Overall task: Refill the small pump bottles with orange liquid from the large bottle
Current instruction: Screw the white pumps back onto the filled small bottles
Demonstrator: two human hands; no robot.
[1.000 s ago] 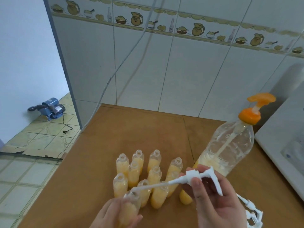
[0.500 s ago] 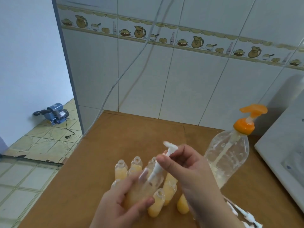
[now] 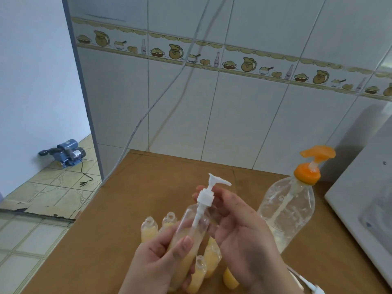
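A small pump bottle, partly filled with orange liquid, is held tilted above the brown surface, its neck pointing up and away. The left hand grips its lower body, thumb across the front. A white pump head sits in the neck, its collar not quite down on it, its tube running into the bottle. The right hand is curled round the collar from behind; whether the fingertips pinch it is hard to make out. Beneath the hands stand open small bottles, uncapped and filled with orange liquid. To the right stands the large bottle with its orange pump, nearly drained. Loose white pump heads lie at the bottom right.
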